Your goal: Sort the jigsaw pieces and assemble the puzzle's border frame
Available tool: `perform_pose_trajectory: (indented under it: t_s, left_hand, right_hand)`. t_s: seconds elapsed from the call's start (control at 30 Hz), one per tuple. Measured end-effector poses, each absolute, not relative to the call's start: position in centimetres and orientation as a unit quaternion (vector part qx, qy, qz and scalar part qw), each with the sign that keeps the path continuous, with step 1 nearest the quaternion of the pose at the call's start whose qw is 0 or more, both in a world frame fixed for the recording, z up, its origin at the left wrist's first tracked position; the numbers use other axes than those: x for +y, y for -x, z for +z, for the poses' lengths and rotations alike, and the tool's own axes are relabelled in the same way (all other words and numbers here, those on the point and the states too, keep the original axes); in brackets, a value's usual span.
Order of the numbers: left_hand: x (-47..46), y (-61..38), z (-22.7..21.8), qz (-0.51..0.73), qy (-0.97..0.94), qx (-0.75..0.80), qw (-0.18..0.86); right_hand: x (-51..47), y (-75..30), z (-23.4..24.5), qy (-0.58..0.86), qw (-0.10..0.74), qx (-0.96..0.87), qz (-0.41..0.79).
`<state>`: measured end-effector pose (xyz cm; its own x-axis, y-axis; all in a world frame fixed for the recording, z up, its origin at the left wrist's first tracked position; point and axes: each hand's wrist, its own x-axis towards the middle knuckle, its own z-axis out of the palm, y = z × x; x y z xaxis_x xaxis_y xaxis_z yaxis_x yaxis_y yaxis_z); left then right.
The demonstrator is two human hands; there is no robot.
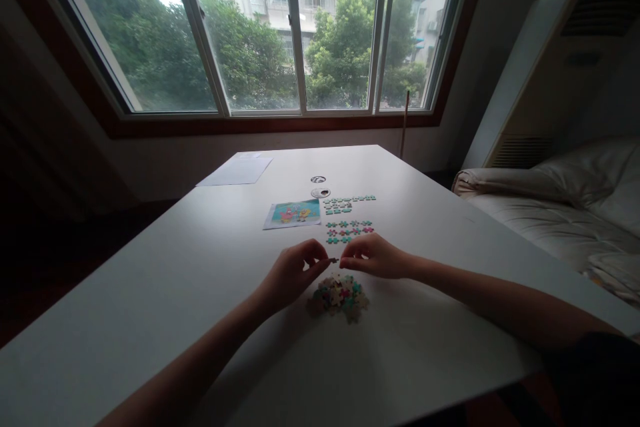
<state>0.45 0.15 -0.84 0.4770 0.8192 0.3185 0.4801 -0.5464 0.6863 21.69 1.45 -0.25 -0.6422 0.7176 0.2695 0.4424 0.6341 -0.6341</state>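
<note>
My left hand [300, 268] pinches a small jigsaw puzzle piece [334, 260] between thumb and forefinger. Facing it, my right hand [373, 256] has its fingers closed, the tips just beside that piece; whether anything is in them is too small to make out. Below both hands lies a loose pile of jigsaw pieces [342, 297], some colourful side up, others showing pale backs. Beyond my right hand, several pieces [349, 231] in teal and pink lie in short rows. Farther back are more rows of mostly teal pieces [339, 205].
A cartoon picture sheet [293, 213] lies left of the rows. Two small round items [321, 193] sit behind it on the white table [165, 280]. White paper [235, 171] rests at the far left corner. A sofa [540, 207] stands at right, with windows ahead.
</note>
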Motion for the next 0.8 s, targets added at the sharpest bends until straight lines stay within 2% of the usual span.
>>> perform_pose_trajectory:
  t_s: [0.1,0.5,0.8]
  left_hand:
    - [-0.29,-0.63,-0.66,0.309,-0.84,0.391,0.216]
    - [-0.38,-0.64,-0.84,0.297,-0.857,0.354,0.227]
    - [-0.23,-0.67,-0.82,0.32,-0.855,0.349,0.214]
  right_hand:
    - [1.48,-21.7,-0.4,0.346,0.27,-0.855,0.276]
    - [1.31,-21.46,-0.19,0.357,0.283,-0.851,0.261]
    - [1.13,-21.51,-0.46,0.326,0.339,-0.865,0.176]
